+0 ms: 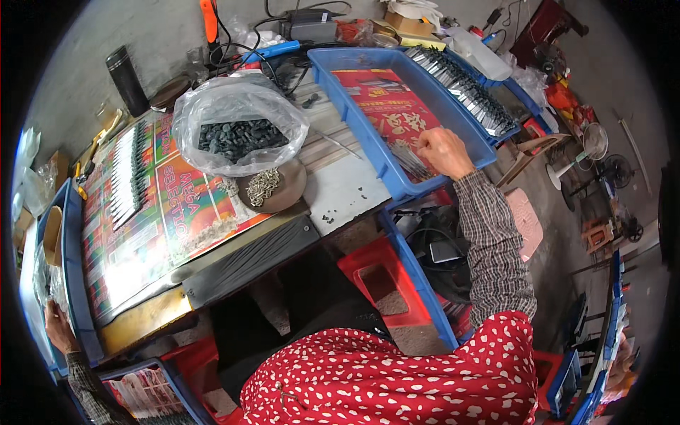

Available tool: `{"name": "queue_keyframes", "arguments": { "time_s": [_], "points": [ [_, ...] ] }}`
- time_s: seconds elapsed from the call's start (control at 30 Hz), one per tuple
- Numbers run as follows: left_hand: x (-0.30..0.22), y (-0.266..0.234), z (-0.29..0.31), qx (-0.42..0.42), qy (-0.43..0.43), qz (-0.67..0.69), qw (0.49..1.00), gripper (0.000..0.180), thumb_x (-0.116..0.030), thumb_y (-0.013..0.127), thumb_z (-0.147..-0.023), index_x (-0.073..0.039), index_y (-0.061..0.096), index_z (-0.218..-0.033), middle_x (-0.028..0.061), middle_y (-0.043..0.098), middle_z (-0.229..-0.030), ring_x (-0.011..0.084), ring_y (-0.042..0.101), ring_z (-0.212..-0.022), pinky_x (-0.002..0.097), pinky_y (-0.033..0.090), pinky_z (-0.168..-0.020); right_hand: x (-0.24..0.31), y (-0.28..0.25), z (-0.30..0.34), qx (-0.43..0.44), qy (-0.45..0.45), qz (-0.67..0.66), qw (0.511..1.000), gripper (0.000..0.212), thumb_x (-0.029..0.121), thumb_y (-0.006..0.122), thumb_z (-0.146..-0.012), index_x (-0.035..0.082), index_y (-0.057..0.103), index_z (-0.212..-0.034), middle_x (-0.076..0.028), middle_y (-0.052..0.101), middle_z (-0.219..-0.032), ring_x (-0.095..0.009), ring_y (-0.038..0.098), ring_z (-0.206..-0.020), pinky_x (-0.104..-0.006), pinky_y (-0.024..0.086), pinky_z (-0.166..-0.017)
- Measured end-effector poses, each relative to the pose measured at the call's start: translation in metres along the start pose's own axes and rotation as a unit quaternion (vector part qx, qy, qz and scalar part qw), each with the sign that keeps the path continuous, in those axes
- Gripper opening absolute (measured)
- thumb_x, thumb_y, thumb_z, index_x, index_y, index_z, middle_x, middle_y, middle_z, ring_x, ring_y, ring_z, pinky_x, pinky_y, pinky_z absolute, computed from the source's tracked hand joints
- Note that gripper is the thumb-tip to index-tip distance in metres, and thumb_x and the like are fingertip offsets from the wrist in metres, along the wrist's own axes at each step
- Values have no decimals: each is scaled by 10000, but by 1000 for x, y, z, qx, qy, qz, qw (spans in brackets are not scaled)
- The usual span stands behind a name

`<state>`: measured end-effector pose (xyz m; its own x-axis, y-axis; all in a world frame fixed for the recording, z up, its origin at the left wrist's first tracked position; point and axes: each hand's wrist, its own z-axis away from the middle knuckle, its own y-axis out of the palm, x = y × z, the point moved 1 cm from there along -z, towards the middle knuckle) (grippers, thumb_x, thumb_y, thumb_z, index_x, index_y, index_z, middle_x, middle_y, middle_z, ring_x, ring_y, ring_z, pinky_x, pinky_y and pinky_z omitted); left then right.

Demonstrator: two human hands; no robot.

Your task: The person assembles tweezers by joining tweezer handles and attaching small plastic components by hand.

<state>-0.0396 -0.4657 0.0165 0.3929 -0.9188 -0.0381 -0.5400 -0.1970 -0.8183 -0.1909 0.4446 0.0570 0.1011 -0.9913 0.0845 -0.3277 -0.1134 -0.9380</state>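
Note:
My right hand (446,152) is closed, knuckles up, over the near end of a blue plastic tray (386,166). Thin silvery metal strips (412,161) lie in the tray right beside its fingers, on a red printed sheet (386,106). Whatever sits between those fingers is hidden. At the far left edge, my left hand (60,329) reaches to a second blue bin (74,262), close to clear plastic wrapping (48,280). Its fingers are small and partly hidden there.
On the table stand a clear bag (195,106) of small black parts, a round dish (290,188) of small metal pieces, and a row of white strips with dark ends (127,177). Another tray of metal strips (460,88) lies behind. A red stool (386,283) is below.

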Motion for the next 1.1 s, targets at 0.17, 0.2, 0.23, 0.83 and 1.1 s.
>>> {"name": "queue_keyframes", "arguments": {
  "time_s": [0.17,0.2,0.23,0.83,1.1],
  "points": [
    [-84,-32,16,-98,81,47,991,226,-76,548,-959,14,626,-1152,186,669,-1067,313,657,-969,358,502,-814,0,3,-17,183,48,28,982,138,144,678,-699,29,694,-775,-176,682,-773,-332,676,-795,-460,512,-725],
    [-105,-33,19,-84,101,91,987,223,-63,555,-953,12,628,-1150,182,674,-1054,308,661,-955,351,507,-810,-7,4,-20,183,52,31,981,138,144,678,-699,29,694,-775,-176,682,-773,-332,676,-795,-460,512,-725],
    [-127,-38,22,-71,122,129,982,222,-50,562,-947,11,631,-1148,178,679,-1041,303,664,-941,343,512,-807,-20,16,-24,204,58,35,977,132,125,672,-705,8,681,-766,-183,678,-747,-321,683,-737,-447,523,-689],
    [-346,-85,102,64,147,377,912,188,74,649,-818,-2,642,-990,82,626,-816,126,600,-704,241,473,-553,-16,11,-25,187,118,-70,973,170,55,664,-706,-100,604,-744,-205,630,-621,-265,646,-479,-382,528,-491],
    [-365,-104,120,171,100,504,841,164,108,631,-799,16,611,-933,51,619,-810,77,573,-660,219,463,-554,31,-19,1,-70,26,-166,983,173,86,616,-750,-36,626,-873,-172,601,-661,-244,624,-596,-366,491,-619]
  ]
}}
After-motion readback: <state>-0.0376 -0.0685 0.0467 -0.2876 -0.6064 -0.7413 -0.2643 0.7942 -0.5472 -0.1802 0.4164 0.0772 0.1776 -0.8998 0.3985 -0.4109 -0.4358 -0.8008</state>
